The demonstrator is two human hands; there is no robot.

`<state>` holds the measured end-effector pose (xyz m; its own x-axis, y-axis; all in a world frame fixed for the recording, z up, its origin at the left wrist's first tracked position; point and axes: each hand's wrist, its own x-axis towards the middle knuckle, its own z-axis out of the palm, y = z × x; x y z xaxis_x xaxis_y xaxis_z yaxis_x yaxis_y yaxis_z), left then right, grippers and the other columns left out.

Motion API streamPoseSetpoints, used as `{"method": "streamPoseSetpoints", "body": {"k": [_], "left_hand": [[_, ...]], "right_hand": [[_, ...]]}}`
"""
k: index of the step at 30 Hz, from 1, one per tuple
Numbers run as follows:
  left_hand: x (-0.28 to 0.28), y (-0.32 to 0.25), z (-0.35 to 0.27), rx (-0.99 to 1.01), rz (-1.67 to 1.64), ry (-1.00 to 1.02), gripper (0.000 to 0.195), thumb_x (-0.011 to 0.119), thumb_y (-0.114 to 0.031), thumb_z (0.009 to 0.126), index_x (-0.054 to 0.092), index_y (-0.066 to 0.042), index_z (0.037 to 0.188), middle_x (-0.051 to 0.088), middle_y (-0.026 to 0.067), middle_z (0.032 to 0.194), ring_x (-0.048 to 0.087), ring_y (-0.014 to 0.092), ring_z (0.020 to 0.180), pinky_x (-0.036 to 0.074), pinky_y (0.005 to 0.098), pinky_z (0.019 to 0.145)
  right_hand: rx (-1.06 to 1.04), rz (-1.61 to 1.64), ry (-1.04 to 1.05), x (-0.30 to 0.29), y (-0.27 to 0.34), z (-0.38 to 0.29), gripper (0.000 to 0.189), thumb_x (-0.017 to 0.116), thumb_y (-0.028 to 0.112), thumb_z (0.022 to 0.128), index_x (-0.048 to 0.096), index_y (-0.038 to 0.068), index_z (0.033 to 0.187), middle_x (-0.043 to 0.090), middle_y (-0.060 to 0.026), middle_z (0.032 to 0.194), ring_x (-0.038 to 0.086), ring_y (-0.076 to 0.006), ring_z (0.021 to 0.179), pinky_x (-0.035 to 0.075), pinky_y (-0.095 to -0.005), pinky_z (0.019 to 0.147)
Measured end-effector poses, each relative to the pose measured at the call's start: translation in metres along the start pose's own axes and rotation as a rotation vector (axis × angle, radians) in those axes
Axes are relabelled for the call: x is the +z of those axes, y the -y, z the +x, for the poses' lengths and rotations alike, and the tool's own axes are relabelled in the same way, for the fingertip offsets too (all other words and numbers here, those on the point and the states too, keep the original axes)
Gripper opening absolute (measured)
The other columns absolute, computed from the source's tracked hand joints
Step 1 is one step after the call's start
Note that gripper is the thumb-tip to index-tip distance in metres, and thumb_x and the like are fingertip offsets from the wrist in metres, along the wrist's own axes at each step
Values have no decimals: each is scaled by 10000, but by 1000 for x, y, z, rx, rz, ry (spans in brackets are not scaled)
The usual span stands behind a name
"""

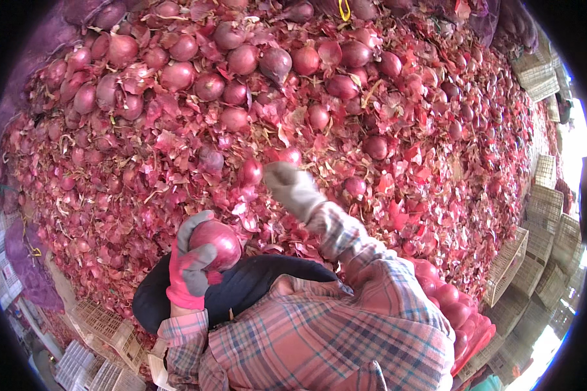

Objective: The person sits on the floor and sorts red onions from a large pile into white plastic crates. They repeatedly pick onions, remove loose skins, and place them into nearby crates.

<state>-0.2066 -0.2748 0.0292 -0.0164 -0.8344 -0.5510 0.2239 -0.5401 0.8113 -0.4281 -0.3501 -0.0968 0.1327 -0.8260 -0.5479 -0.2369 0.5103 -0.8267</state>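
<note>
My left hand (192, 266), in a pink work glove with grey coated fingers, grips a large red onion (221, 244) above my dark trouser leg (274, 271). My right hand (291, 185) wears a pale, dirty glove and is blurred. It reaches over the heap of loose onion skins (293, 234), right beside one red onion (251, 172) and just below another onion (290, 155). Whether its fingers hold anything is hidden. Several more onions (242, 59) lie among the papery skins farther out.
A red net bag of onions (457, 313) sits at my right side. Plastic crates (506, 266) are stacked along the right, with more crates (110, 327) at lower left. Purple mesh sacks (32, 261) border the heap on the left. A yellow tie (344, 10) shows at the top.
</note>
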Motion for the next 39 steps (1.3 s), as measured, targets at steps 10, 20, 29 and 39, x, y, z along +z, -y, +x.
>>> {"method": "streamPoseSetpoints", "body": {"k": [10,20,29,39], "left_hand": [[-24,1,-17,93,-711,-119,697,636,-520,851,508,-11,1309,526,177,1284,601,414,1055,503,622,924],[-93,-18,-69,195,-1423,86,847,830,-413,729,428,-82,1397,367,228,1455,393,436,1308,435,585,1031],[-172,60,-207,975,-1211,-433,691,776,-222,819,428,-109,1406,404,159,1455,358,407,1362,516,517,966],[-174,217,-351,1242,-1269,-1172,610,742,-210,848,458,-75,1370,539,174,1328,564,373,1165,567,446,909]], "right_hand": [[628,-41,-216,-133,-158,34,481,675,357,855,557,131,1263,625,-98,1072,643,-273,1032,569,-457,811],[308,949,811,26,25,101,533,547,399,900,580,0,1252,644,-219,1200,651,-419,1010,601,-531,693],[501,572,965,153,21,90,516,517,437,926,589,33,1239,656,-177,1194,672,-404,941,599,-493,645],[238,185,820,168,10,81,337,535,302,927,626,15,1080,687,-136,1072,649,-323,1003,538,-465,880]]}}
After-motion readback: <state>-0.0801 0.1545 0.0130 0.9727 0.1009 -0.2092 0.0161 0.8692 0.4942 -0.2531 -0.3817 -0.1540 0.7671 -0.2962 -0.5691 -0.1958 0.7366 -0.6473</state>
